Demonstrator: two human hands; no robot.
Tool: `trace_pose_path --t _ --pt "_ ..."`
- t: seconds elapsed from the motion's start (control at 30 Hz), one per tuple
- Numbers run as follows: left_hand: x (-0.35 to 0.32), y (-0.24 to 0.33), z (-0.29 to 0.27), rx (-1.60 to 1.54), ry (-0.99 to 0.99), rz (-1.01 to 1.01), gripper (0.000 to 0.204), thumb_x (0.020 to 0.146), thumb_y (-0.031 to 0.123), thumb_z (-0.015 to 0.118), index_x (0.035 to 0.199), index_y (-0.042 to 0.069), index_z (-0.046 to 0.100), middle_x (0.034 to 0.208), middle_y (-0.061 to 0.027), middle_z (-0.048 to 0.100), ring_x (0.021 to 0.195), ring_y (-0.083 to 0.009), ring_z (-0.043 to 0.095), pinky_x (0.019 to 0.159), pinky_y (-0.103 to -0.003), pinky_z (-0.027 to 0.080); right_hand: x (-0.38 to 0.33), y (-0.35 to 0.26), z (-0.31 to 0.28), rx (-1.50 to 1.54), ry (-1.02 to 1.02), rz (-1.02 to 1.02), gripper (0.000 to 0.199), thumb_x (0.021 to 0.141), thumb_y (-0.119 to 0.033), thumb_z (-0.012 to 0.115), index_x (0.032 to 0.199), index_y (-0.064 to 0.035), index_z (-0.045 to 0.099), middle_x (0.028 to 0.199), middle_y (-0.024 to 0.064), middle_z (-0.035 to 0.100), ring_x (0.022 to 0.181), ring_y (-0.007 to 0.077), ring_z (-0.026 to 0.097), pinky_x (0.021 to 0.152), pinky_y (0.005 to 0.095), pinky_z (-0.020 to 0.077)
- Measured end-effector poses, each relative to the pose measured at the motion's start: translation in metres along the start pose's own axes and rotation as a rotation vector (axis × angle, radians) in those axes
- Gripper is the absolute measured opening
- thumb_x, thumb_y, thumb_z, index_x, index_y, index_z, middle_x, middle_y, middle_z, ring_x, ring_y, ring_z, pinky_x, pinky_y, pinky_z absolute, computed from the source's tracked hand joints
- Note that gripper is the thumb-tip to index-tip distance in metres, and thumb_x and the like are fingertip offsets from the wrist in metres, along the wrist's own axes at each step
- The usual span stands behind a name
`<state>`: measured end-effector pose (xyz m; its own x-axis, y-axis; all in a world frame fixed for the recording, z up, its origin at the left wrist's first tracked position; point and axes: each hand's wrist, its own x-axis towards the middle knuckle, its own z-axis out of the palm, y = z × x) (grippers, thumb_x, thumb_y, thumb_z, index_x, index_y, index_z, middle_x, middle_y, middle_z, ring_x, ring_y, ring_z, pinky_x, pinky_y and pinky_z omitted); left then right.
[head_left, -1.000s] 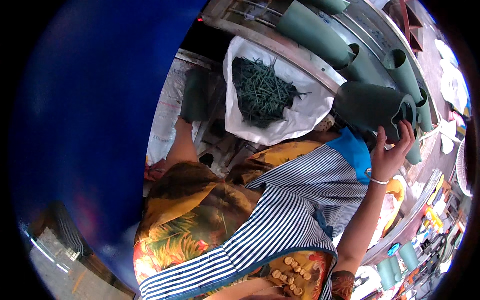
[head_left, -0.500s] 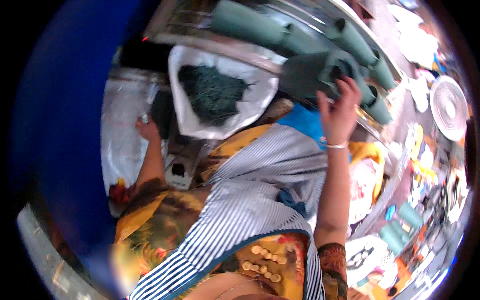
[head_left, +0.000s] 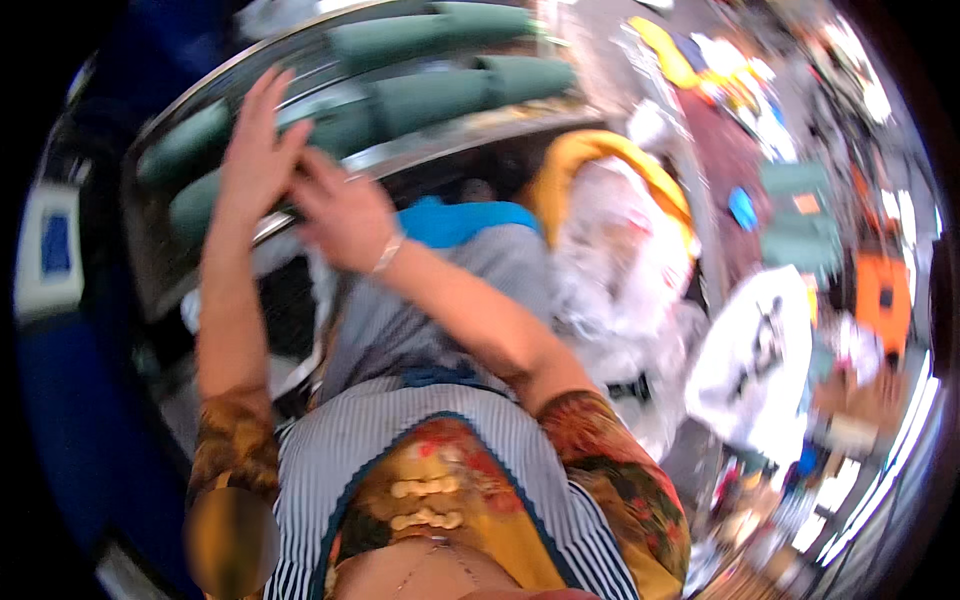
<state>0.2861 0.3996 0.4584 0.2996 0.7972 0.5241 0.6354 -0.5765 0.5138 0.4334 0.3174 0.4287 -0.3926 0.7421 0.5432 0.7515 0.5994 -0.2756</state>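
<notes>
The left hand (head_left: 255,165) is open, fingers stretched, and the right hand (head_left: 345,215) is close beside it with bent fingers; the picture is blurred, so I cannot tell if it grips something. The green rolls (head_left: 430,105) lie in rows in the tray (head_left: 460,140); they seem light and flexible, best held around the middle, without strong squeezing.

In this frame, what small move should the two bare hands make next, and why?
Probably ease the braceleted bare right hand slightly back from the bare left hand. The hands overlap closely in view, over the long metal tray of green cylinders, so parting them might free the left to reach one. Blur hides whether they touch.
</notes>
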Motion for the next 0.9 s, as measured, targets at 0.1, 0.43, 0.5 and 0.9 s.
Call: trace_pose_path --t 0.1,0.43,0.5,0.9 --pt "0.043 -0.047 0.022 0.496 -0.155 -0.218 0.063 0.09 0.053 0.051 0.132 0.005 0.049 0.114 -0.0187 0.064 0.102 -0.04 0.061 0.087 -0.048 0.046 -0.004 0.025 -0.017 0.084 0.066 -0.12 0.059 0.07 -0.022 0.07 0.127 -0.0197 0.052 0.141 0.0132 0.041 0.093 0.0295 0.061 0.08 0.041 0.0501" --pt "0.04 -0.065 0.038 0.627 -0.5 -0.256 0.042 0.095 0.041 0.049 0.112 0.003 0.057 0.112 -0.0181 0.06 0.109 -0.0379 0.054 0.091 -0.048 0.041 -0.213 0.32 -0.272 -0.583 0.377 0.702 0.04 0.07 -0.016 0.069 0.108 -0.0046 0.063 0.114 0.0166 0.057 0.107 0.0329 0.055 0.091 0.0428 0.0447" --pt "0.034 -0.073 0.04 0.59 -0.452 -0.193 0.042 0.095 0.039 0.05 0.115 0.003 0.056 0.114 -0.0174 0.06 0.111 -0.0365 0.053 0.092 -0.047 0.041 -0.284 0.392 -0.324 -0.987 0.292 0.777 0.061 0.071 -0.033 0.071 0.125 -0.0091 0.054 0.128 0.019 0.05 0.116 0.0369 0.05 0.097 0.0465 0.0415" --pt "0.081 -0.036 0.029 0.631 -0.598 -0.513 0.053 0.081 0.052 0.061 0.102 0.004 0.065 0.102 -0.0161 0.066 0.1 -0.0349 0.061 0.085 -0.047 0.048 -0.406 0.473 -0.411 -1.154 -0.048 1.445 0.047 0.091 -0.047 0.051 0.118 -0.0112 0.063 0.11 0.0189 0.065 0.097 0.0365 0.063 0.081 0.048 0.0507"
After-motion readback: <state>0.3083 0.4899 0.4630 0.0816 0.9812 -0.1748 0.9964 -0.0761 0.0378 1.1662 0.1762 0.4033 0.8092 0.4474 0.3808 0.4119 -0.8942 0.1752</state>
